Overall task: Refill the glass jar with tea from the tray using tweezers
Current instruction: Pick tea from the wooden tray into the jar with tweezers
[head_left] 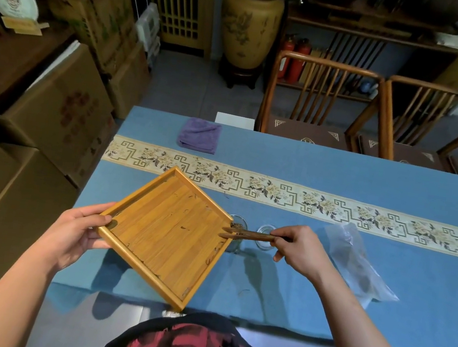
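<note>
My left hand (73,235) grips the tilted wooden tray (166,233) by its corner, thumb inside. My right hand (301,249) pinches tweezers (245,234), tips at the tray's right corner. The jar (236,234) sits mostly hidden behind that corner; tea (236,226) is barely visible inside.

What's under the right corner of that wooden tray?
A glass jar stands beneath the tray's right corner, with dark tea visible at its rim beside the tweezers' tips. The tray covers the jar's left side, so how full it is cannot be seen.
</note>
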